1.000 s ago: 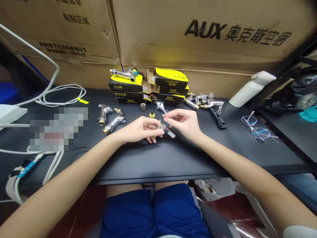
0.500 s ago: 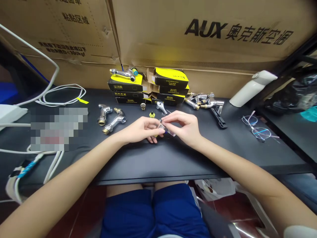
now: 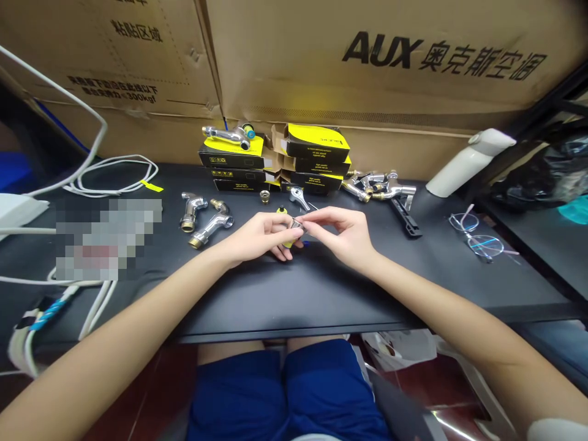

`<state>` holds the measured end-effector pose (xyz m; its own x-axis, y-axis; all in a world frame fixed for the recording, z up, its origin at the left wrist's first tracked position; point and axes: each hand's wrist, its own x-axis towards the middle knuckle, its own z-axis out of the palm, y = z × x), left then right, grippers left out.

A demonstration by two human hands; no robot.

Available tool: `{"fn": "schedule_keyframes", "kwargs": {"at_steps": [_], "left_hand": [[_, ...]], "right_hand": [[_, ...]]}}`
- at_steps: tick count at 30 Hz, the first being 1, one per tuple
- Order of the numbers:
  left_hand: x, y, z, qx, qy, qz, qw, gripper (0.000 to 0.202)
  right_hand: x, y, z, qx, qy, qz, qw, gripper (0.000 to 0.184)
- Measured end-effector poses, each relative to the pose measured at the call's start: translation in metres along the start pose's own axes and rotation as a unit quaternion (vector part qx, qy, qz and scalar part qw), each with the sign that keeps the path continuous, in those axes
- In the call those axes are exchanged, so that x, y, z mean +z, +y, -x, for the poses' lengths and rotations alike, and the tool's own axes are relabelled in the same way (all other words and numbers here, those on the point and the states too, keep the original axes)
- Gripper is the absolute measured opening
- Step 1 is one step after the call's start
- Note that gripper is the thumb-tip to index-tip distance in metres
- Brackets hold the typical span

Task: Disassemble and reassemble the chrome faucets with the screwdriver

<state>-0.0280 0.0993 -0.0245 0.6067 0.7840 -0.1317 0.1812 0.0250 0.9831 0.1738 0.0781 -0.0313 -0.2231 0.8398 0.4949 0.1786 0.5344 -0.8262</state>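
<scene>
My left hand (image 3: pixel 260 236) and my right hand (image 3: pixel 340 231) meet above the black table top (image 3: pixel 294 294), their fingertips pinching a small chrome fitting (image 3: pixel 297 226) that they mostly hide. Beneath my left fingers shows a yellow piece (image 3: pixel 288 244), partly covered. Just beyond my left hand stands a small yellow-capped fitting (image 3: pixel 281 211). A chrome lever handle (image 3: pixel 297 197) lies past the fingertips of my right hand, not touching them.
Two chrome elbow fittings (image 3: pixel 206 220) lie left of my hands. Several chrome taps (image 3: pixel 376 187) and a black bar (image 3: pixel 405 217) lie to the right. Stacked black-and-yellow boxes (image 3: pixel 312 147) stand at the back, before large cardboard cartons (image 3: pixel 367 61). Glasses (image 3: pixel 475 236), a white bottle (image 3: pixel 468 164) and white cables (image 3: pixel 110 177) also lie about.
My hands have drawn closer together around the chrome fitting, which now shows much less and sits higher, away from the table. The yellow piece sits slightly further right.
</scene>
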Motion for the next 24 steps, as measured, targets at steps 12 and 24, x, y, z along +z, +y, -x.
{"fn": "schedule_keyframes", "kwargs": {"at_steps": [12,24], "left_hand": [[0.0007,0.0036,0.0013,0.018,-0.018,-0.004,1.000,0.040],[-0.0010,0.0038,0.0017,0.045,-0.027,0.001,0.999,0.043]], "right_hand": [[0.0007,0.0007,0.0009,-0.116,-0.002,0.073,0.991,0.008],[-0.0008,0.0043,0.0014,-0.217,0.002,0.145,0.965,0.017]]}}
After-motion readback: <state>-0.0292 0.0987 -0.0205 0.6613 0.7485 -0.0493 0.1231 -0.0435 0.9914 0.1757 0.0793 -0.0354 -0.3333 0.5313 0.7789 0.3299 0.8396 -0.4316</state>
